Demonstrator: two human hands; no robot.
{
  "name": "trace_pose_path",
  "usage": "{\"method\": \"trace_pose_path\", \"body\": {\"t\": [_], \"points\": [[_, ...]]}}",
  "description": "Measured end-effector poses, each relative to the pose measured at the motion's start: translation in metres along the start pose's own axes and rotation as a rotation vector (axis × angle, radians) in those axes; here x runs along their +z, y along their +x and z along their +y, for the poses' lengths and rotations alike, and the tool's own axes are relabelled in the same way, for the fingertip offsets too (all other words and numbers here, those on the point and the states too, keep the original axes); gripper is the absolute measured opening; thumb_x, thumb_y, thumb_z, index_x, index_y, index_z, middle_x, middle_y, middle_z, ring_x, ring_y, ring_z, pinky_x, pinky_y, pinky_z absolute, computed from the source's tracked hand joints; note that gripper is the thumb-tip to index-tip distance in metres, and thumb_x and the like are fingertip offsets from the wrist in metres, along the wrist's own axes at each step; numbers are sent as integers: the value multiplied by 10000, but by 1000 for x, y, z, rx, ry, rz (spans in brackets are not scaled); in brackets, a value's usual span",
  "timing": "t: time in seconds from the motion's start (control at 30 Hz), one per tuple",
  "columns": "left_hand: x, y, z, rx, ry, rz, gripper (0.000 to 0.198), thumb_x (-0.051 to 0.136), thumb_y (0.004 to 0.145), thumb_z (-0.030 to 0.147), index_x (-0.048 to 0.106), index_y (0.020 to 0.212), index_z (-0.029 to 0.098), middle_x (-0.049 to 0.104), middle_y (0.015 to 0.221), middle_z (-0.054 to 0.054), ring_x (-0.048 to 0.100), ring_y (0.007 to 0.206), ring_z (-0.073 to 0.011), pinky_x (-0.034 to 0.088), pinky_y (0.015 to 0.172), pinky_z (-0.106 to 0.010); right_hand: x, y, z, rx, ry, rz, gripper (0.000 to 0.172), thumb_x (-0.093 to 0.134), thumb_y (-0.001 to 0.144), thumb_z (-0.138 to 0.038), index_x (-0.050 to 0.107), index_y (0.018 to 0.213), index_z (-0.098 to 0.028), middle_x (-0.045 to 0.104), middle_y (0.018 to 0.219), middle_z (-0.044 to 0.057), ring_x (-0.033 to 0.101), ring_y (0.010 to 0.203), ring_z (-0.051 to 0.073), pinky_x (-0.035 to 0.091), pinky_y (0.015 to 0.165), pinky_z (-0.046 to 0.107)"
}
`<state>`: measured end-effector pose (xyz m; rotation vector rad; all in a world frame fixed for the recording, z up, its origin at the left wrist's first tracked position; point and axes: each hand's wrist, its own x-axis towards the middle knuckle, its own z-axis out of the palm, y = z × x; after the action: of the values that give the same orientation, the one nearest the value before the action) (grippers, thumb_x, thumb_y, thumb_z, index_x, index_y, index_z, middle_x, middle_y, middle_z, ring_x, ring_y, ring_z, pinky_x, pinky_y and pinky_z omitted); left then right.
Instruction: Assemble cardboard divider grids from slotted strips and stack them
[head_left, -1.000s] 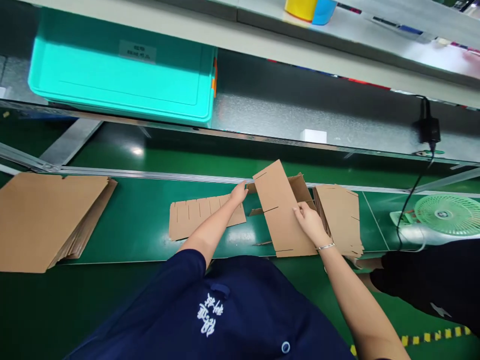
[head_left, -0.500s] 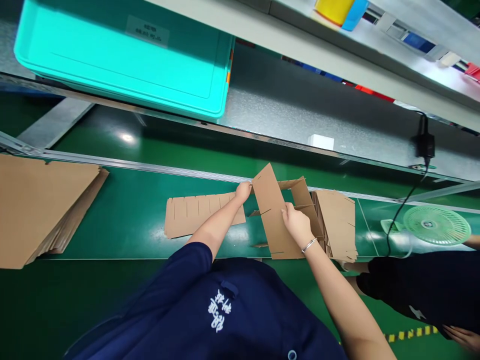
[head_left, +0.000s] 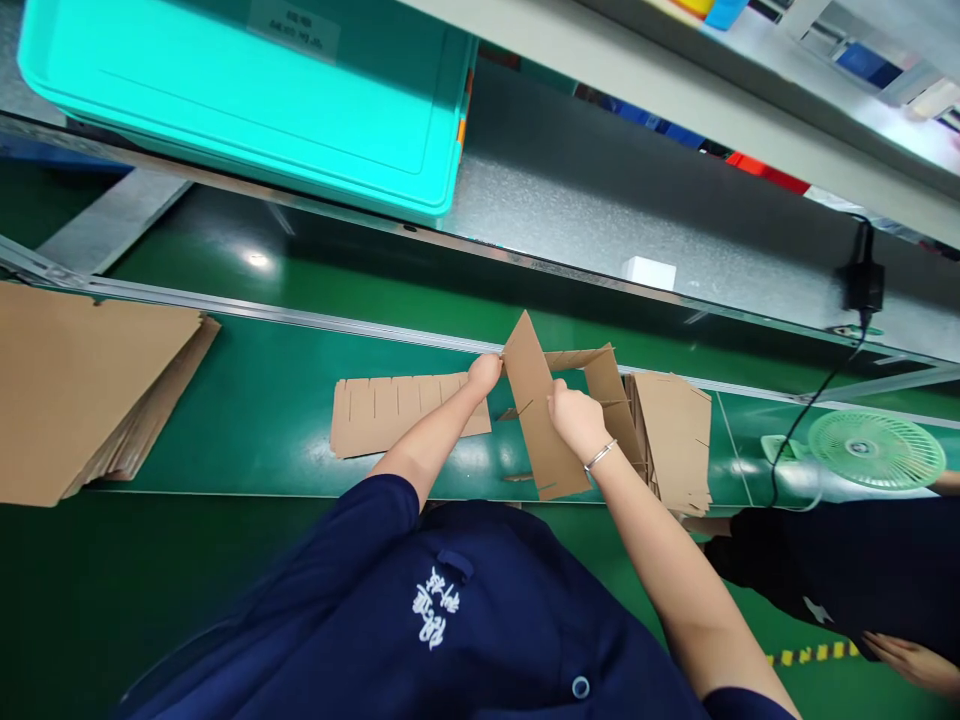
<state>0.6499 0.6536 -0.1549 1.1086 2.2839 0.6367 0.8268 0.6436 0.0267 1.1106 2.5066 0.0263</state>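
Note:
A slotted cardboard divider strip (head_left: pixel 534 410) stands tilted across crossing cardboard pieces. Its upper edge meets my right hand (head_left: pixel 577 420), whose fingers are closed on it. My left hand (head_left: pixel 485 373) is closed by the far end of the crossing pieces, gripping the end of a cardboard piece that is mostly hidden. Behind and to the right, the partly joined cardboard grid (head_left: pixel 602 378) shows open cells. Left of the grid, slotted cardboard strips (head_left: pixel 390 408) lie flat on the green table, partly under my left forearm.
A stack of cardboard sheets (head_left: pixel 97 390) lies at the left, more cardboard pieces (head_left: pixel 675 440) at the right. Beyond them are a green fan (head_left: pixel 876 450), a black cable (head_left: pixel 814 400) and a person (head_left: pixel 847 580). A turquoise bin (head_left: pixel 247 110) sits on the shelf above.
My right hand has shifted slightly left and up, and the divider strip has turned more edge-on. My left hand stays by the far end. The camera view has shifted a little.

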Motion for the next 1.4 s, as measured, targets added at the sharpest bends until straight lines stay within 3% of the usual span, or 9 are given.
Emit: {"method": "trace_pose_path", "body": {"t": [0.13,0.3,0.43,0.7,0.9,1.03,1.1,1.23,1.4], "points": [[11,-48,-19,162,-46,62,332,334,917,271,613,1058,160,648,1053,-93,583,970,-195,416,826,-277,2,2,8,9,17,-21,243,291,947,-290,420,1085,-139,655,890,149,655,823,226,468,679,298],[38,-98,-36,346,-52,-51,324,444,880,355,600,1120,202,634,1133,-41,570,1030,-183,416,849,-257,0,3,8,-2,50,-11,223,304,944,-292,429,1057,-146,654,907,139,648,842,232,470,691,299],[48,-101,-31,305,27,-89,324,354,916,279,618,1080,191,652,1071,-50,593,970,-182,428,797,-262,6,6,0,-13,25,19,222,294,947,-277,421,1062,-136,652,900,147,650,836,223,470,685,291],[44,-99,-22,293,79,-80,288,364,911,293,620,1020,220,658,1003,-43,605,917,-188,449,740,-274,36,14,-17,0,11,3,246,274,950,-275,421,1068,-118,658,900,160,657,832,208,475,668,266],[39,-133,-29,350,-20,83,280,412,888,292,565,1097,186,612,1082,-69,574,990,-183,448,805,-283,43,10,-22,2,10,10,281,229,961,-302,383,1106,-117,658,916,173,654,862,209,473,681,264],[49,-172,-35,615,36,-206,299,472,854,412,605,1026,207,648,958,-38,601,909,-178,455,738,-265,56,9,-30,1,67,-8,261,241,957,-291,370,1113,-125,666,914,154,658,852,209,473,678,264],[60,-184,-35,677,92,-291,300,467,858,408,608,1033,210,655,958,-41,606,903,-177,452,714,-258,67,11,-34,-1,86,-22,260,230,959,-288,366,1115,-131,668,913,147,660,840,209,474,674,272],[78,-189,-31,651,183,-299,270,385,900,305,627,948,196,658,877,-50,617,836,-170,439,672,-258,82,15,-36,-19,112,-40,279,193,965,-294,355,1131,-137,668,922,137,660,831,207,474,676,283],[85,-186,-29,622,216,-286,281,371,903,295,624,863,179,653,814,-58,616,772,-170,434,648,-262,89,20,-35,-6,101,24,281,199,962,-278,371,1121,-123,667,901,147,658,826,209,471,672,272]]}}
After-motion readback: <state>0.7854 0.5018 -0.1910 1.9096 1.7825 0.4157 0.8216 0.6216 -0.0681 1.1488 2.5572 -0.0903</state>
